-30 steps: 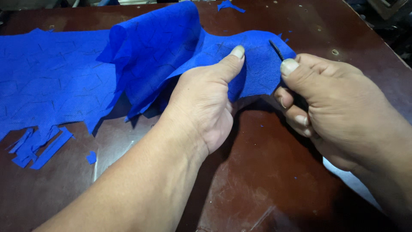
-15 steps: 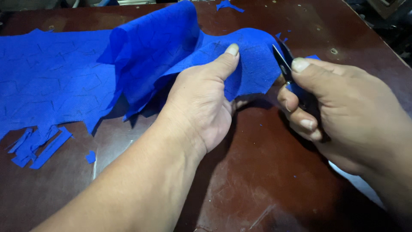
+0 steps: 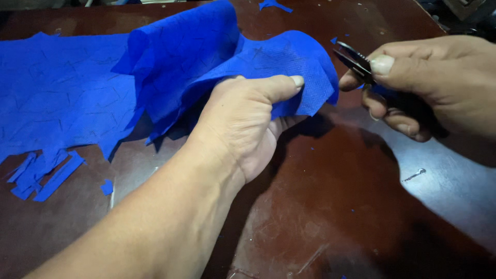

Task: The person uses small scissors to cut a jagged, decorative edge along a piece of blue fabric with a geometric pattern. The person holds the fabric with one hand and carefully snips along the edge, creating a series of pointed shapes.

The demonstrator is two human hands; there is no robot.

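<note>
Two bare hands work at a blue fabric sheet (image 3: 170,67) spread over a dark brown table (image 3: 330,206). The left hand (image 3: 248,121) grips the sheet's right edge, thumb pressed on top and fingers curled beneath, lifting that part clear of the wood. The right hand (image 3: 429,88) is closed around small dark scissors (image 3: 354,59), whose blades stand slightly parted just beside the cloth's rounded edge, not quite touching it. The sheet is folded and bunched in the middle, its left half lying flat and marked with thin dark lines. Cut blue strips (image 3: 41,173) lie near the table's left edge, with a small scrap (image 3: 107,186) close by and another scrap (image 3: 274,5) at the far side.
</note>
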